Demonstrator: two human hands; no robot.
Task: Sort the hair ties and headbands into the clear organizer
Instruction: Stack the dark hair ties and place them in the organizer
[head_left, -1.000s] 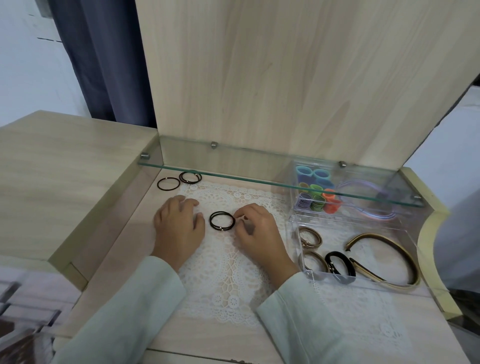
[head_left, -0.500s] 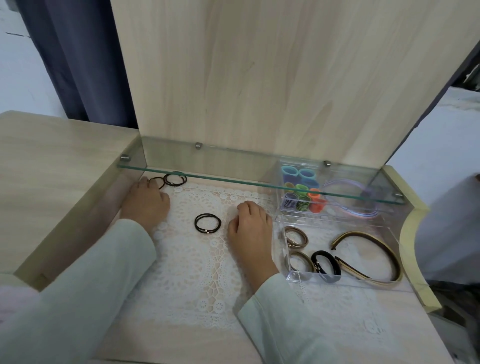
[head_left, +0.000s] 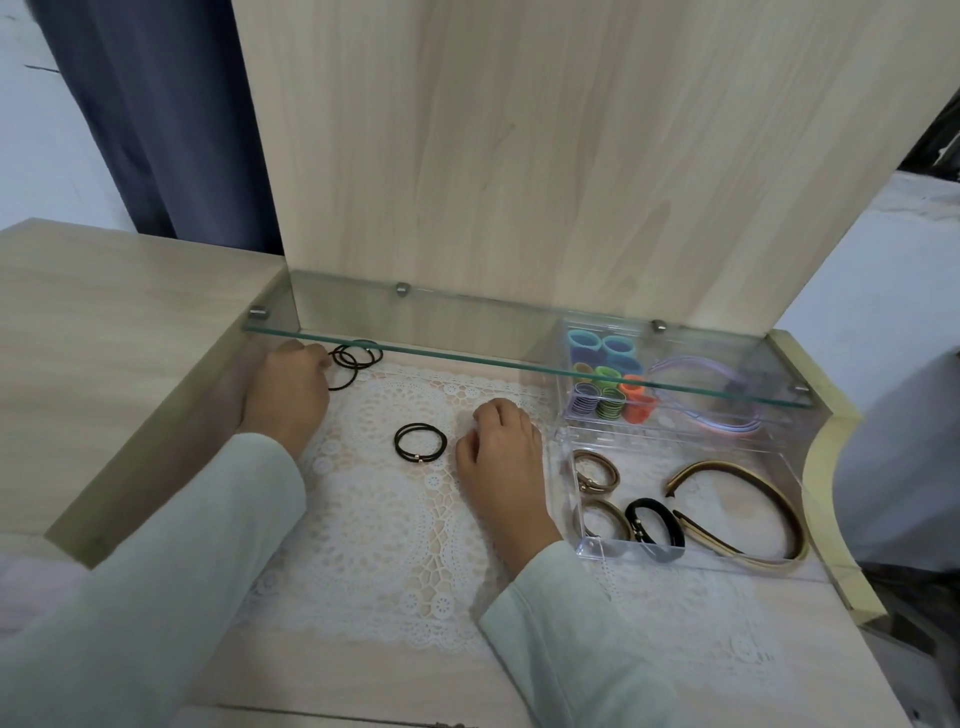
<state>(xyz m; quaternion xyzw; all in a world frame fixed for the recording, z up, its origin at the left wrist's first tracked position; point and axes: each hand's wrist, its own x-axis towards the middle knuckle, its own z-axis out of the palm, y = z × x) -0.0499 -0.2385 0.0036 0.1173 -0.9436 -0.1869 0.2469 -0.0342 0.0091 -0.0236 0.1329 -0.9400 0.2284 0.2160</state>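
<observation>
Your left hand (head_left: 285, 389) curled its fingers against the thin black hair ties (head_left: 357, 357) under the glass shelf (head_left: 467, 338) (whether it pinched one, I could not tell); the sound move was to gather every loop before drawing them out low. Your right hand (head_left: 501, 449) rested loosely curled, empty, between the black pair (head_left: 420, 442) and the clear organizer (head_left: 589, 551).

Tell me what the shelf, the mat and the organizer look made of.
Shelf: clear glass, glossy, judging by its greenish edge; it sits on metal pegs. Mat: white lace, matte, with an openwork pattern; cotton or synthetic thread, can't tell which. Organizer: clear hard plastic, likely acrylic, with see-through walls and bright edges.
</observation>
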